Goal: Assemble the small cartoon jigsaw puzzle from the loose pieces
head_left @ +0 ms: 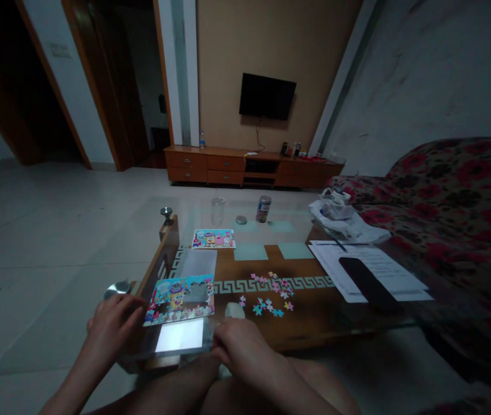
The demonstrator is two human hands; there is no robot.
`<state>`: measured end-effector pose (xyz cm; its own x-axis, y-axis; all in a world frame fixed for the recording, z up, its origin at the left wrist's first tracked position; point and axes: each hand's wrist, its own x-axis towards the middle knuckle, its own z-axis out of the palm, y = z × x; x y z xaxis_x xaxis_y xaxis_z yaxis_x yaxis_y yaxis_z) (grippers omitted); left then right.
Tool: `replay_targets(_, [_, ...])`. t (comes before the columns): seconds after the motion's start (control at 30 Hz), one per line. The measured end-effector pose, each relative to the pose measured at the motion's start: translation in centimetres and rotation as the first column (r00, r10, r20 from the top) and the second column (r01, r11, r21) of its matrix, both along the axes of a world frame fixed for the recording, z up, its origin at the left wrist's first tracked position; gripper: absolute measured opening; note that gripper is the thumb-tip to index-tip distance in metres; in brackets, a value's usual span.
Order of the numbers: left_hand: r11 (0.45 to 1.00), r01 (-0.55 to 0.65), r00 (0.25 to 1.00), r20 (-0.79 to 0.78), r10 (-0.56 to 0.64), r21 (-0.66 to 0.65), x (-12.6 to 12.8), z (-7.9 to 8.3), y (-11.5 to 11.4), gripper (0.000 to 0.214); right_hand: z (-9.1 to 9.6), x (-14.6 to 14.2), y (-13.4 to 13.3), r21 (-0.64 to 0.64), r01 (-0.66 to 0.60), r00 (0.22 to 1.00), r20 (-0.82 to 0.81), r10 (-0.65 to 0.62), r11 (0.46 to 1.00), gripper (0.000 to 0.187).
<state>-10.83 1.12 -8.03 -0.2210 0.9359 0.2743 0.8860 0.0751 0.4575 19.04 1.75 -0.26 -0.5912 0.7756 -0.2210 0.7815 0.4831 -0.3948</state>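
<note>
Jigsaw (pixel 177 300) well along, gap unfilled

I judge it mostly joined on the counter (pixel 314 317); loose pieces (pixel 276 286) lie to its right, unplaced. My left hand (pixel 113 320), thumb and fingers parted, is at its edge; my right hand (pixel 242 341) curls, grip unclear.

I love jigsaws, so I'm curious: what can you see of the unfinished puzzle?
The puzzle is a thin, colourful cartoon picture, probably cardboard, with blue along the top and a yellow figure near the middle. A greyish gap shows right of that figure. It lies flat on the glass table. The left hand is at its left edge; whether they touch is unclear.
</note>
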Motion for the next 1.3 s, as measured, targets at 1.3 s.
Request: replay_targets(1.3, [0.998,-0.053,0.990,0.136,0.048,0.029,1.4,2.4,-0.5,0.017,-3.6,7.3,5.5,0.121,0.242,0.967,-0.114,-0.228,0.963,0.022])
